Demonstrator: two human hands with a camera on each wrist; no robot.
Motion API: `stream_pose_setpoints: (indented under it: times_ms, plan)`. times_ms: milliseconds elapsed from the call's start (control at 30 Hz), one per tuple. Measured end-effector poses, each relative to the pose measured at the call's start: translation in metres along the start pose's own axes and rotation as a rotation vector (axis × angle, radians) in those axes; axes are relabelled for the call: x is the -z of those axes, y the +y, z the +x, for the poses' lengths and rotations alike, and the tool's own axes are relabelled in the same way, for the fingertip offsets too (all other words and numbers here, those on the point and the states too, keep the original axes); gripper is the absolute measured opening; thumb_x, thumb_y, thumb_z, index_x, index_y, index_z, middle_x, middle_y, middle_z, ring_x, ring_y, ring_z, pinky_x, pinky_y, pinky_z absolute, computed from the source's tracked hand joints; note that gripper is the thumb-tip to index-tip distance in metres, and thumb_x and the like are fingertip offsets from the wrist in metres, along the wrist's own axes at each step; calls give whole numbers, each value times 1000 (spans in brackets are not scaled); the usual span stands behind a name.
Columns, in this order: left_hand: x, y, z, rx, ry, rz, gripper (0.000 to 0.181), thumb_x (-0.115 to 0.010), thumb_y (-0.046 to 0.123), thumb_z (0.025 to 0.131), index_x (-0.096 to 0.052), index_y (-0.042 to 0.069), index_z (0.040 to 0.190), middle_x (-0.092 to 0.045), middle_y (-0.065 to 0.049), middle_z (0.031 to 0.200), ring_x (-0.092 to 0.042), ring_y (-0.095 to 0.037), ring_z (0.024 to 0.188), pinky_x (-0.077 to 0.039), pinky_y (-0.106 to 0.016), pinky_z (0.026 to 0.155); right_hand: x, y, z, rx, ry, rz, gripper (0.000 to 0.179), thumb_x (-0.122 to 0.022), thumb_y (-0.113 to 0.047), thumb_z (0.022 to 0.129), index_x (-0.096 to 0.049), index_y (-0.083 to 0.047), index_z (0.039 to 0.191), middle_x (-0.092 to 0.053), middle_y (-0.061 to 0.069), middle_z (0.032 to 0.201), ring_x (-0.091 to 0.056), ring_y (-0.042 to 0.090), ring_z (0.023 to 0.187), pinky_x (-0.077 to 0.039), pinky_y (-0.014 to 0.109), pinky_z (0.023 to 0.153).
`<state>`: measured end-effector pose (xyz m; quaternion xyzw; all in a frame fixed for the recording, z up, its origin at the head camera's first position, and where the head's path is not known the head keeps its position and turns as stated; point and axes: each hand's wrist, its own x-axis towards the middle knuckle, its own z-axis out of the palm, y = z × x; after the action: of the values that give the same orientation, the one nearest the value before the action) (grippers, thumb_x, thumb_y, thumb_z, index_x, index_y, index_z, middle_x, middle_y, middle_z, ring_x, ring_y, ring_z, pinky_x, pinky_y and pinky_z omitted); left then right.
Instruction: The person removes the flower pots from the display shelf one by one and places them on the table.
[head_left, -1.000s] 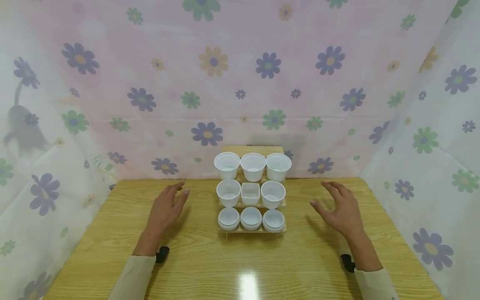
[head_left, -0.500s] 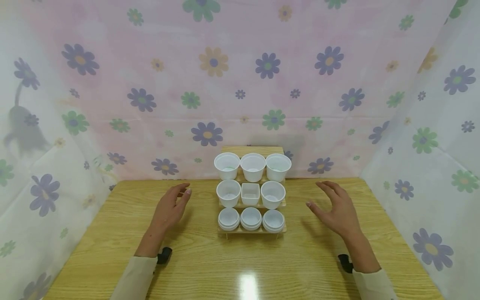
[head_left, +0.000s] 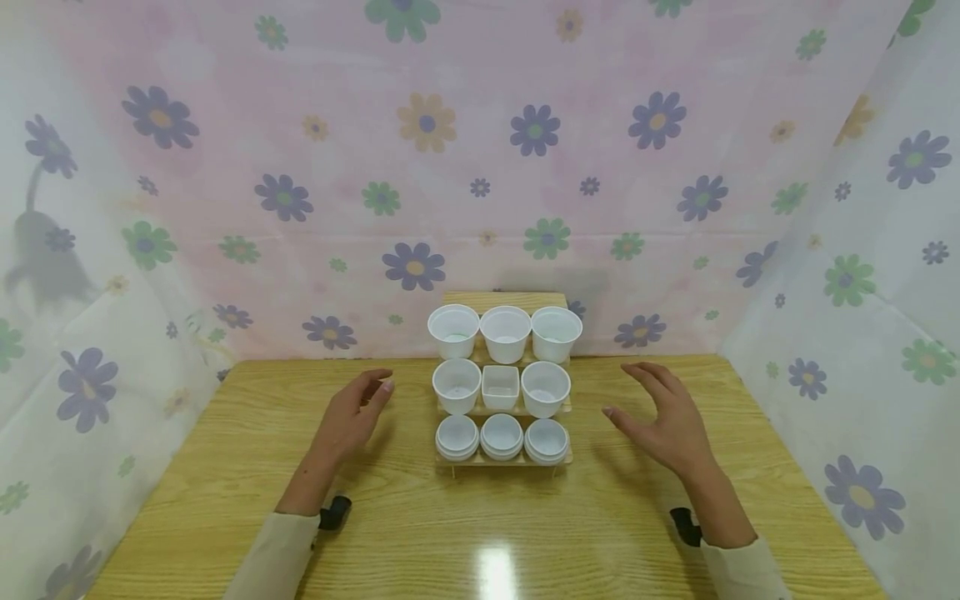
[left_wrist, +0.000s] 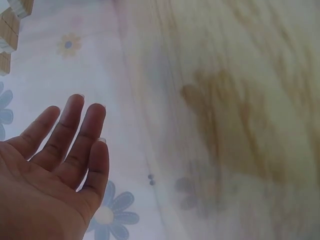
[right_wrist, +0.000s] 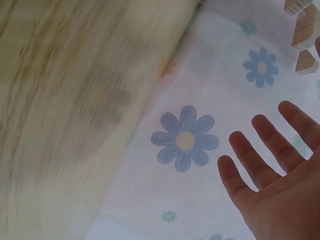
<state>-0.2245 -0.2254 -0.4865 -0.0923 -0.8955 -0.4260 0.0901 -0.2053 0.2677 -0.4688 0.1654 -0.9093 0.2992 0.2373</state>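
Note:
A three-tier wooden stand point(head_left: 506, 298) holds white containers between my hands in the head view. Three wide round cups, one of them the centre cup point(head_left: 506, 340), line its top tier. On the middle tier, a small square cup point(head_left: 500, 388) sits between two round cups. Three low, ridged round cups, such as the left one point(head_left: 457, 442), fill the bottom tier. My left hand point(head_left: 351, 421) is over the table left of the stand, fingers relaxed, holding nothing. To the right, my right hand point(head_left: 666, 423) also holds nothing, with thumb and fingers spread apart.
The wood-grain table point(head_left: 412, 525) ends at a flower-patterned cloth backdrop point(head_left: 480, 150) just behind the stand. Similar cloth hangs along both sides. Both wrists carry a black device, such as the left one point(head_left: 335, 512). The stand's edge point(right_wrist: 306, 32) shows in the right wrist view.
Both hands have drifted inward toward the stand, the left one rightward and the right one leftward. The stand and its cups stay in place.

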Motion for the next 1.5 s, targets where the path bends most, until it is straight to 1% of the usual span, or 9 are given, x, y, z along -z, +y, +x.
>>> stream_pose_setpoints:
  times_ms: [300,433,567,800,933,1067,1167,1300,1500]
  plan:
    - [-6,3,0,-8,-22,-35,46,-52,39,113,-59,8,147,-72,-14,127,-67,-31,118,-52,-54,102,-4,-5,1,31,0,29,66,-90,-29,84,-66,-8,141,-60,15,143,-56,42,131,-48,68,100]
    - [-7,6,0,-4,-35,-57,45,-56,37,112,-60,7,145,-72,-13,125,-67,-30,116,-53,-52,100,-5,-7,2,43,-9,41,66,-91,-30,84,-66,-8,141,-61,13,143,-56,40,131,-48,66,102]
    - [-9,10,0,0,-56,-72,45,-58,36,112,-61,6,145,-72,-12,125,-67,-29,116,-53,-49,100,-6,-10,2,53,-15,55,65,-91,-29,84,-67,-11,141,-61,12,142,-56,40,131,-48,66,102]
    - [-15,9,2,29,-99,-93,44,-63,36,109,-62,9,144,-71,-5,121,-66,-23,113,-53,-46,101,-7,-17,3,115,-2,66,64,-93,-23,80,-68,-8,138,-64,12,138,-59,38,128,-49,63,101]
    - [-18,8,1,16,-115,-104,42,-65,34,108,-63,9,142,-71,-4,119,-66,-22,111,-53,-45,100,-8,-20,3,134,-5,74,65,-94,-24,79,-69,-8,137,-65,10,137,-60,36,128,-50,61,102]
    - [-21,10,0,16,-135,-115,39,-67,34,107,-65,13,139,-71,-2,117,-66,-20,109,-55,-41,97,-9,-21,2,156,-12,88,65,-96,-25,78,-70,-9,135,-65,10,137,-61,35,127,-51,59,102]
    - [-22,11,-1,14,-147,-122,37,-66,33,107,-65,14,139,-71,-2,118,-66,-19,109,-55,-38,96,-10,-23,2,171,-14,97,65,-96,-24,77,-71,-10,134,-65,10,137,-62,34,125,-51,59,100]
    - [-23,15,-3,4,-160,-147,36,-66,31,108,-66,12,138,-72,-4,119,-66,-20,109,-55,-37,95,-12,-25,2,184,-32,107,63,-96,-24,77,-71,-12,133,-66,8,136,-63,32,124,-53,57,98]
    - [-29,17,-4,-3,-189,-172,32,-66,26,108,-67,8,135,-72,-6,115,-67,-19,102,-56,-34,88,-14,-28,1,201,-66,131,60,-96,-26,77,-72,-15,130,-66,4,134,-63,25,123,-55,51,97]
